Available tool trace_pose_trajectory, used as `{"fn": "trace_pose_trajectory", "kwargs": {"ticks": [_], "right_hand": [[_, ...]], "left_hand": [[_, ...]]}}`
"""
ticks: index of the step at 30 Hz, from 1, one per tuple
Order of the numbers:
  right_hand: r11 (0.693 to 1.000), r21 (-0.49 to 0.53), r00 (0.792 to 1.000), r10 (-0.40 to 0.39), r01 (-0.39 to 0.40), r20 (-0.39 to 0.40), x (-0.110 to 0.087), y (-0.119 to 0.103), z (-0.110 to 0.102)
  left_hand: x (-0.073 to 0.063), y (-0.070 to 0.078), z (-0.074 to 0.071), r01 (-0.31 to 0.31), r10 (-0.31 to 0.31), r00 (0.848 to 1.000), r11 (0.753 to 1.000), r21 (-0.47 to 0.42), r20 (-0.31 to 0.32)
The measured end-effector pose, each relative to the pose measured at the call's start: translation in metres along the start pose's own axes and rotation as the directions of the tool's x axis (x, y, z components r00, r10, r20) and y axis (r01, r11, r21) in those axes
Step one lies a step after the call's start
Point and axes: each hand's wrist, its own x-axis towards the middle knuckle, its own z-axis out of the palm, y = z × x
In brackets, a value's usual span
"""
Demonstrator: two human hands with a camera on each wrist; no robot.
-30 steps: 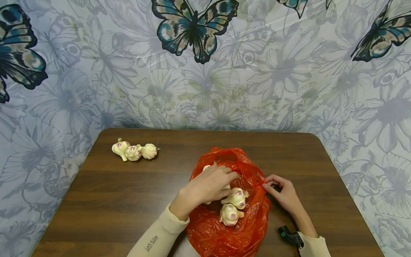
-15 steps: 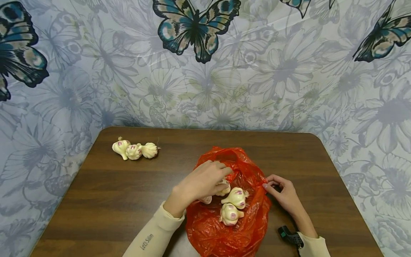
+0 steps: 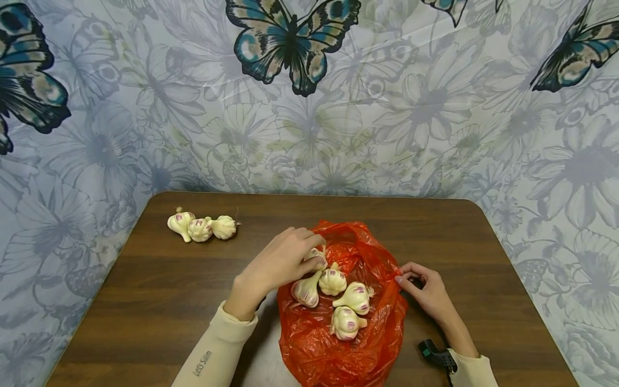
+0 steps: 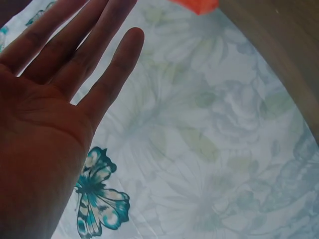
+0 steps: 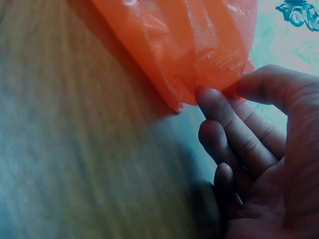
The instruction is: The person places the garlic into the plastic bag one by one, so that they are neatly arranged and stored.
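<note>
Left hand [image 3: 282, 255] clamps garlic bulb [image 3: 318, 254] at 11 o'clock in red bag [image 3: 333, 357]; right hand [image 3: 427, 290] pinches bag rim, 2 o'clock. Four loose bulbs [image 3: 333, 282] inside bag. Three-bulb row [image 3: 200, 230], bench [image 3: 164, 322], 10 o'clock.

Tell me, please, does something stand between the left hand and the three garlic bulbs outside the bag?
Nothing visible does: in the head view, only tabletop shows between the left hand and the three garlic bulbs. The red bag lies mostly right of the hand.
</note>
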Motion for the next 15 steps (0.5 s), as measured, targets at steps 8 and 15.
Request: {"fn": "trace_pose_trajectory", "kwargs": {"ticks": [8, 15], "right_hand": [[1.000, -0.004, 1.000, 0.004, -0.004, -0.002, 0.000, 0.000, 0.001], [1.000, -0.001, 1.000, 0.008, -0.008, -0.003, 0.000, 0.001, 0.000]], "left_hand": [[-0.008, -0.011, -0.004, 0.028, -0.028, 0.999, 0.999, 0.016, -0.023], [-0.022, -0.024, -0.012, 0.092, -0.092, 0.996, 0.996, -0.009, -0.007]]}}
